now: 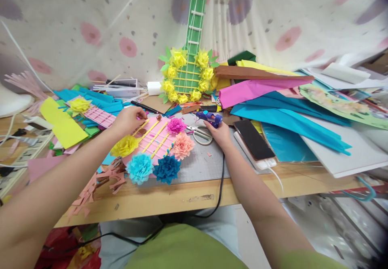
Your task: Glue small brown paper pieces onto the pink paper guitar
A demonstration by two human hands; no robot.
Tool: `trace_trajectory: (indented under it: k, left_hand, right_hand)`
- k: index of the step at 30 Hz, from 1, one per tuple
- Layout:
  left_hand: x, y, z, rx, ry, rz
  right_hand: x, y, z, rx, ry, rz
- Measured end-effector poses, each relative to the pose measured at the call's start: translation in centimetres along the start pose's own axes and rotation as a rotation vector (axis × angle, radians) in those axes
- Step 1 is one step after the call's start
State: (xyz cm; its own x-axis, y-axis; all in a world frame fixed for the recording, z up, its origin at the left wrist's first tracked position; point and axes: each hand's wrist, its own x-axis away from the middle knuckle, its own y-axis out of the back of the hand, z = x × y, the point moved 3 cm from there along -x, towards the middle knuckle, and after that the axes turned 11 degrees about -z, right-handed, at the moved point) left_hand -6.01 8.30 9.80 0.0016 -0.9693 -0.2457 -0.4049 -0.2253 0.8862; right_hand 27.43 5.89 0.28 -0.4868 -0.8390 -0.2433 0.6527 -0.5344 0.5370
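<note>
My right hand [222, 133] grips a blue hot glue gun [209, 118], its nozzle pointing left. A black cord runs down from it over the table edge. My left hand [131, 119] is closed in a pinch at the upper left of a pink paper guitar [155, 136]; what its fingertips hold is too small to make out. Yellow strips cross the guitar's body. Around its rim sit a yellow flower [125, 145], a light blue flower [140, 168], a dark blue flower [167, 169], a peach flower [183, 145] and a magenta flower [176, 126].
A green paper guitar [194, 30] with yellow flowers stands at the back. Scissors [202, 135] lie beside the glue gun. At right are a phone [254, 139] on a white power bank and folded blue paper [291, 119]. Brown scraps [113, 176] lie front left, a power strip [24, 160] far left.
</note>
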Motion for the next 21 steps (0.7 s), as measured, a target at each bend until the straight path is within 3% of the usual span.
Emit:
trace_trajectory:
  k: [3, 5, 13, 17, 21]
  left_hand:
    - [0.1, -0.7, -0.1, -0.073, -0.165, -0.005]
    - [0.1, -1.3, 0.1, -0.075, -0.204, 0.032]
    - [0.2, -2.1, 0.4, 0.084, -0.142, 0.147]
    - [0.6, -1.9, 0.0, 0.063, -0.184, 0.142]
    - [0.7, -1.7, -0.3, 0.027, -0.106, 0.144]
  right_hand:
    - [0.0, 0.0, 0.1, 0.005, -0.005, 0.005]
    - [0.0, 0.0, 0.1, 0.0, -0.004, 0.002]
    - [0.0, 0.0, 0.0, -0.035, -0.004, 0.001]
    - [0.1, 0.0, 0.0, -0.031, -0.001, 0.0]
    - [0.0, -0.1, -0.1, -0.022, 0.001, 0.0]
